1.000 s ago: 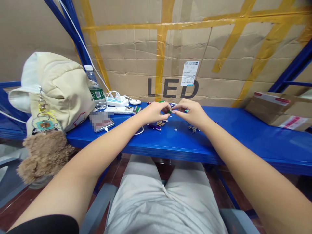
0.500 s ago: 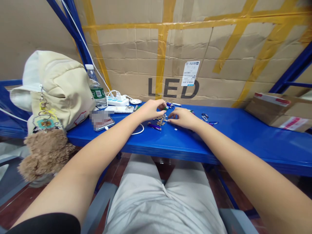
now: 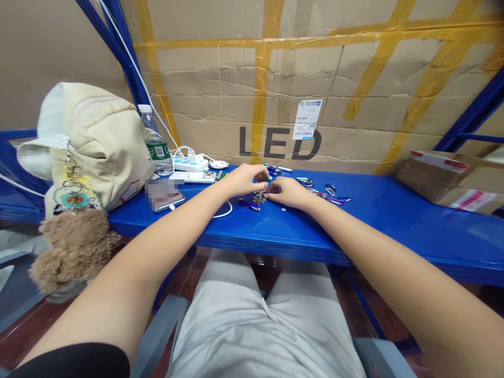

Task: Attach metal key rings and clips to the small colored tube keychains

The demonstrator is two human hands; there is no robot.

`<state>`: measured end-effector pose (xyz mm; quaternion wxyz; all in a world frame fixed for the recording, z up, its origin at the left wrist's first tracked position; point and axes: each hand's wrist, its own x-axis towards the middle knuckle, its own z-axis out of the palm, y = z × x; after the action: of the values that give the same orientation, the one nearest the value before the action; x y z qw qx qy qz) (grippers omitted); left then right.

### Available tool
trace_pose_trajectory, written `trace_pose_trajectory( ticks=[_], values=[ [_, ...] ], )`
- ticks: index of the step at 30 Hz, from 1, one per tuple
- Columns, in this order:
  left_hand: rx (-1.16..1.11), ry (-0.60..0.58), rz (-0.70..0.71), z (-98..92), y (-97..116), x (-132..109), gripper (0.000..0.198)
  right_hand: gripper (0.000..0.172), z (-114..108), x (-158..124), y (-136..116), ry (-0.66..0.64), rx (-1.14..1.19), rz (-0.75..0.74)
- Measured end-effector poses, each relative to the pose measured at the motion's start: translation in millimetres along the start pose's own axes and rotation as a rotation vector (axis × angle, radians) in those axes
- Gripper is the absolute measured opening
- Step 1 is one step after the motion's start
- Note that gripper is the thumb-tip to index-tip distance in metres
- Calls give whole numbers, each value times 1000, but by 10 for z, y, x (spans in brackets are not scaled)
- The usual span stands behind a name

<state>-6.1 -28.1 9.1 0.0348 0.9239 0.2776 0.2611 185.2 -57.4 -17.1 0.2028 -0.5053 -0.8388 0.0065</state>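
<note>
Over the desk, my left hand (image 3: 249, 179) is curled with thumb and fingers closed around a small green object (image 3: 268, 179), mostly hidden by the fingers. My right hand (image 3: 289, 192) is just to its right, its fingertips pinched together close to the left thumb; whatever they grip is too small to make out. Beneath and between the hands lies a pile of small round metal pieces (image 3: 259, 199) that look like button cells. A purple pen-like tube (image 3: 249, 205) rests just in front of the pile. One pale disc (image 3: 283, 209) lies apart, below my right hand.
Several coloured tubes and clips (image 3: 333, 200) lie right of my right hand, with more tubes (image 3: 274, 170) behind the hands. To the left are a phone (image 3: 169, 199), a white power strip (image 3: 191, 163), a water bottle (image 3: 156, 144) and a cream bag (image 3: 98, 136). A cardboard box (image 3: 441, 176) stands at right.
My right hand has moved slightly left and up from the pile to meet the left hand, uncovering more of the coloured tubes on its right. My left hand has barely shifted.
</note>
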Motion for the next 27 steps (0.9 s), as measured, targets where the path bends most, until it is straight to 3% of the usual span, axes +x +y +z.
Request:
trace_pose_trajectory(
  ticks=[16,23,27],
  values=[
    [-19,-10,-32,15,-44,8,21,13,0,139,121,-4,50,44],
    [-84,-1,-73,10,-53,10,22,18,-89,96,121,403,164,6],
    [-120,4,-63,16,-40,9,22,16,-104,73,96,441,218,-82]
  ],
)
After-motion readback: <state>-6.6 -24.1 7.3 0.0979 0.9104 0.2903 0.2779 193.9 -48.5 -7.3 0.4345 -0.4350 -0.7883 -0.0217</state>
